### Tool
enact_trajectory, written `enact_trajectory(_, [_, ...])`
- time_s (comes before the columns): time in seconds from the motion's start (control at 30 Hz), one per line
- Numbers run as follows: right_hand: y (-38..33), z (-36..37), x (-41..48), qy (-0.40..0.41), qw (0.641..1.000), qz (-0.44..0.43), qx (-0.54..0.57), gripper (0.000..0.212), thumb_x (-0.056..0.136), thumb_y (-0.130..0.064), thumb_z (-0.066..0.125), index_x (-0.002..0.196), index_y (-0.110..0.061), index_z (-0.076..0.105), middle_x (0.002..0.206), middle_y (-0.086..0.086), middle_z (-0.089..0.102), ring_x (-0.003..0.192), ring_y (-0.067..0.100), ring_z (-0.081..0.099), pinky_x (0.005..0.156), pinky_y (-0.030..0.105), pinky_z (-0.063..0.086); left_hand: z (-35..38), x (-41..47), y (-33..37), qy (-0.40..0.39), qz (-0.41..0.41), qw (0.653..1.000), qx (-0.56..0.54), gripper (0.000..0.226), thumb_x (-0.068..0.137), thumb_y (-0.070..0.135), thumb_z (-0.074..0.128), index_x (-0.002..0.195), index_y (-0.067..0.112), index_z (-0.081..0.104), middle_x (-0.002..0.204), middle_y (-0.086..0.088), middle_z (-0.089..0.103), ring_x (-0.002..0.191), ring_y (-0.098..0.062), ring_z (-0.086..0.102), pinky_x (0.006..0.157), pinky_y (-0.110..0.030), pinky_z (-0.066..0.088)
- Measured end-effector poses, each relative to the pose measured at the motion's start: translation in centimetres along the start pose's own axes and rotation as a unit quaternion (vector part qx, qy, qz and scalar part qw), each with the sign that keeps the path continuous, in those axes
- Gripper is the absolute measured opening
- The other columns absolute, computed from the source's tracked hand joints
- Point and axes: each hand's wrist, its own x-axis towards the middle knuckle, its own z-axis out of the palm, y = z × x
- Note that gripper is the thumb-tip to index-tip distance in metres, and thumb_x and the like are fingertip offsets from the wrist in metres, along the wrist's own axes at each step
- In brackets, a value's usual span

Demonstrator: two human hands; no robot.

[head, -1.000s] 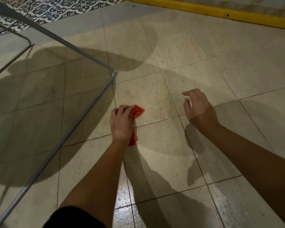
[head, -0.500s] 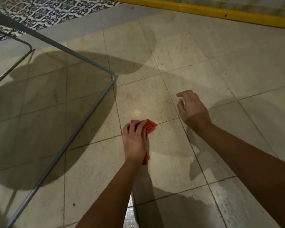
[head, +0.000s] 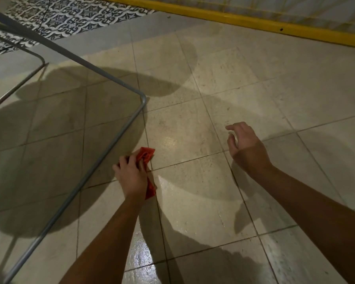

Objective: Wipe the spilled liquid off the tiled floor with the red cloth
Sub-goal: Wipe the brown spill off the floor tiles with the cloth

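My left hand [head: 131,177] presses a crumpled red cloth [head: 145,155] flat onto the beige tiled floor [head: 223,74], right beside a grout line. Most of the cloth is hidden under the palm; one end sticks out ahead of the fingers and another behind the wrist. A wet, shiny film [head: 184,193] covers the tiles to the right of and behind the cloth, with a bright glint near the bottom. My right hand [head: 244,146] hovers over the floor farther right, fingers loosely curled and apart, holding nothing.
A grey metal tube frame [head: 140,103] bends at a corner just left of the cloth and runs down to the lower left. A yellow bar [head: 234,19] crosses the top. Patterned dark-and-white tiles [head: 80,15] lie at the upper left.
My left hand slid the cloth toward me and right, then back left close to the metal frame. My right hand stayed about where it was.
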Motion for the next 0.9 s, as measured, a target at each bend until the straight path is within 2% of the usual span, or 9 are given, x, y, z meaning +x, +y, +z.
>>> enact_trajectory(0.13, [0.1,-0.5,-0.7,-0.009,1.000,0.005,-0.005,0.024,0.088,-0.005,0.045,0.110,-0.002,0.056,0.107,0.015,0.057,0.098,0.029,0.053,0.080,0.036,0.044,0.9,-3.9,2.3,0.001,0.030,0.999,-0.030,0.032,0.091,0.014,0.047,0.122,0.014,0.054,0.124,-0.011,0.048,0.115,-0.029,0.034,0.100,-0.035,0.028])
enact_trajectory(0.23, [-0.1,-1.2,-1.4,-0.024,1.000,0.013,-0.001,0.026,0.090,-0.007,0.043,0.113,-0.003,0.055,0.109,0.014,0.056,0.100,0.028,0.052,0.081,0.036,0.043,1.8,-6.7,3.8,-0.044,0.041,0.998,-0.034,0.034,0.092,0.019,0.045,0.126,0.018,0.051,0.126,-0.006,0.047,0.115,-0.023,0.032,0.102,-0.031,0.027])
enact_trajectory(0.33, [-0.6,-1.9,-2.4,-0.029,0.999,0.018,0.000,0.026,0.090,-0.007,0.043,0.113,-0.002,0.055,0.109,0.014,0.056,0.100,0.029,0.053,0.081,0.038,0.045,2.1,-8.6,4.4,-0.076,0.061,0.995,-0.008,0.036,0.093,0.024,0.045,0.129,0.021,0.048,0.128,-0.003,0.047,0.111,-0.021,0.034,0.102,-0.033,0.032])
enact_trajectory(0.5, [-2.8,-2.9,-5.1,-0.088,0.996,0.010,0.004,0.028,0.090,-0.010,0.044,0.115,-0.005,0.055,0.114,0.011,0.056,0.104,0.025,0.053,0.087,0.036,0.044,-0.1,-10.2,4.8,-0.170,0.111,0.979,-0.037,0.041,0.094,0.030,0.040,0.135,0.022,0.038,0.137,0.002,0.040,0.124,-0.016,0.028,0.107,-0.030,0.024])
enact_trajectory(0.6, [-4.4,-3.7,-5.9,-0.099,0.995,-0.006,-0.003,0.027,0.089,-0.009,0.045,0.114,-0.004,0.056,0.114,0.011,0.057,0.104,0.026,0.054,0.085,0.038,0.046,-1.7,-10.5,4.1,-0.155,0.062,0.986,-0.018,0.047,0.093,0.032,0.043,0.137,0.017,0.034,0.137,-0.005,0.038,0.127,-0.020,0.028,0.108,-0.034,0.026])
enact_trajectory(0.7, [-5.7,-4.9,-5.6,-0.095,0.995,-0.011,-0.010,0.027,0.090,-0.011,0.044,0.114,-0.006,0.055,0.115,0.008,0.056,0.104,0.023,0.054,0.082,0.038,0.048,-2.0,-11.4,3.8,-0.174,0.016,0.984,0.045,0.058,0.089,0.041,0.048,0.137,0.013,0.031,0.130,-0.009,0.040,0.123,-0.025,0.033,0.106,-0.036,0.032])
enact_trajectory(0.9, [-6.8,-6.6,-5.0,-0.077,0.997,-0.022,-0.018,0.029,0.091,-0.012,0.042,0.117,-0.008,0.054,0.117,0.005,0.054,0.107,0.020,0.051,0.084,0.035,0.046,-1.7,-11.3,4.9,-0.141,-0.014,0.990,-0.004,0.033,0.087,0.018,0.054,0.117,0.011,0.045,0.116,-0.008,0.048,0.108,-0.022,0.045,0.095,-0.033,0.042])
